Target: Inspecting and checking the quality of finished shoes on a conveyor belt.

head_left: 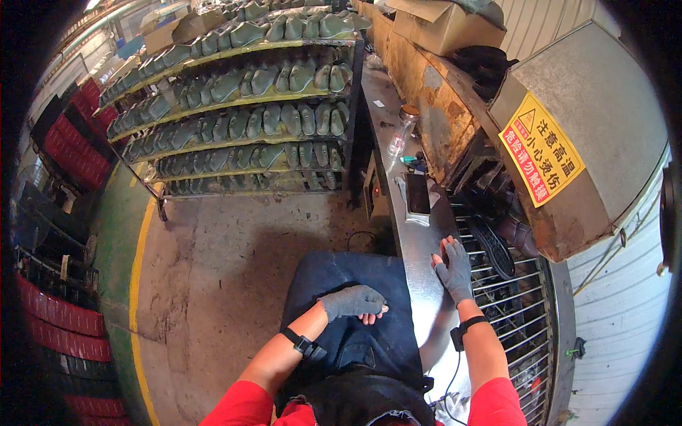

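My left hand [355, 304], in a grey fingerless glove, rests on my dark-trousered lap with its fingers curled in and nothing visible in them. My right hand [453, 271], gloved the same way, lies open at the metal bench [426, 312], beside the bars of a metal grate [522, 305]. Just beyond it, a dark shoe [492, 247] lies on the bars, apart from my fingers. Further up the bench, a black smartphone [417, 194] lies on a pale cloth or paper. Behind that stands a clear jar [403, 131] with a brown lid.
Ahead on the left, a wheeled rack [234, 113] carries several rows of green shoe lasts. To the right hangs a metal hood [590, 142] with a yellow-and-red warning label. A cardboard box [447, 28] sits at the back. Red crates [67, 316] line the far left, past a yellow floor line [135, 284].
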{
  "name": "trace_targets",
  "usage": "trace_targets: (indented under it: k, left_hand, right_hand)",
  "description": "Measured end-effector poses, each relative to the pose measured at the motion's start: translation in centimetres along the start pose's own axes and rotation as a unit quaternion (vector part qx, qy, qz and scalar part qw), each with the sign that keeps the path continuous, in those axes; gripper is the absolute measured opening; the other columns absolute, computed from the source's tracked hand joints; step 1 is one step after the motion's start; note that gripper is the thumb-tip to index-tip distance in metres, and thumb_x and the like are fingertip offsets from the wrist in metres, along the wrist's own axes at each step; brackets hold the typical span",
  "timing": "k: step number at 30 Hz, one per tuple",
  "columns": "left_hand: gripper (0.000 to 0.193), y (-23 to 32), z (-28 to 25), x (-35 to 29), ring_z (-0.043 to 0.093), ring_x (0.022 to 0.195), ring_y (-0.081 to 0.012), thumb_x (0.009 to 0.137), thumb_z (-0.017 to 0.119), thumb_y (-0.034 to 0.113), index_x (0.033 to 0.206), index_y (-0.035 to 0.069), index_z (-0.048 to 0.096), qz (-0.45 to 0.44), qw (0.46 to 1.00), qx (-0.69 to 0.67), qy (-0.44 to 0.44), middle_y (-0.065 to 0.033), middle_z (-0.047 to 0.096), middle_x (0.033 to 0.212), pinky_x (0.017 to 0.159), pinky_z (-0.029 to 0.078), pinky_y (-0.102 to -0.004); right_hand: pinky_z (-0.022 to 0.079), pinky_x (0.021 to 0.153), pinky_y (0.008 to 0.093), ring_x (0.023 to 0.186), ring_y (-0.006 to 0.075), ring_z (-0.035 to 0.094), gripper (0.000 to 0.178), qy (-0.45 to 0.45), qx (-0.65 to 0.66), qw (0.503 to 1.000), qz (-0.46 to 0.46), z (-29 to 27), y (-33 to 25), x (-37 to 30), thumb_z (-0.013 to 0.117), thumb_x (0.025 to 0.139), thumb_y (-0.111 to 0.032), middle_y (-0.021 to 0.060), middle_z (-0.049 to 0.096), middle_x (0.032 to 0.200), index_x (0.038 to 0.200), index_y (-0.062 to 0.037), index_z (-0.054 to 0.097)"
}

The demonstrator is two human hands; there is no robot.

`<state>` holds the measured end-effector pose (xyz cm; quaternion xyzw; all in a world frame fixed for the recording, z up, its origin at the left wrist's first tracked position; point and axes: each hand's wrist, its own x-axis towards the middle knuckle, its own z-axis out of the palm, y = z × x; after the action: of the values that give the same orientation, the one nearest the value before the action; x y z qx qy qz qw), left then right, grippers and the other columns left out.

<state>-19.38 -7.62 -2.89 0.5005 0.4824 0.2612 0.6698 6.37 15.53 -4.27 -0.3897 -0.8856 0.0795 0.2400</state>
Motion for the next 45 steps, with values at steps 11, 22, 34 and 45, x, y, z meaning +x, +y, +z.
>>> trace_targets:
  k: [11, 22, 34, 45]
  left_hand:
    - [0.044, 0.25, 0.02, -0.22, 0.07, 0.063, -0.0152, 0.1, 0.067, 0.046, 0.093, 0.003, 0.073, 0.007, 1.0, -0.016, 0.0, -0.0086, 0.075, 0.077, 0.058, 0.054, -0.0277]
    - [0.045, 0.43, 0.05, -0.32, 0.07, 0.064, -0.0157, 0.1, 0.066, 0.048, 0.094, 0.003, 0.073, 0.002, 1.0, -0.007, 0.002, -0.0088, 0.075, 0.078, 0.058, 0.055, -0.0281]
    - [0.04, 0.29, -0.13, -0.26, 0.07, 0.066, -0.0142, 0.101, 0.066, 0.044, 0.094, 0.005, 0.073, 0.001, 1.0, -0.011, -0.004, -0.0076, 0.075, 0.08, 0.059, 0.054, -0.0276]
    - [0.039, 0.3, 0.09, -0.32, 0.069, 0.065, -0.0146, 0.101, 0.067, 0.043, 0.093, 0.006, 0.073, -0.006, 1.0, -0.012, 0.004, -0.0065, 0.075, 0.078, 0.059, 0.054, -0.0279]
  right_hand:
    - [0.036, 0.119, 0.048, 0.143, 0.0408, 0.048, 0.059, -0.013, 0.004, 1.0, 0.003, -0.16, -0.12, 0.06, 0.071, 0.092, -0.039, 0.0215, 0.055, 0.152, 0.14, -0.0045, 0.062]
    - [0.036, 0.12, 0.0489, 0.145, 0.0412, 0.046, 0.06, -0.023, 0.001, 1.0, 0.016, -0.04, 0.0, 0.0, 0.071, 0.093, -0.039, 0.0206, 0.054, 0.153, 0.142, -0.006, 0.06]
    - [0.037, 0.12, 0.0486, 0.143, 0.0419, 0.048, 0.059, -0.009, 0.013, 1.0, 0.007, -0.01, -0.17, 0.08, 0.072, 0.092, -0.037, 0.022, 0.057, 0.15, 0.139, -0.004, 0.063]
    - [0.036, 0.12, 0.0484, 0.145, 0.041, 0.046, 0.061, -0.027, -0.001, 0.999, 0.018, -0.08, -0.1, 0.02, 0.07, 0.093, -0.04, 0.021, 0.054, 0.153, 0.141, -0.0037, 0.061]
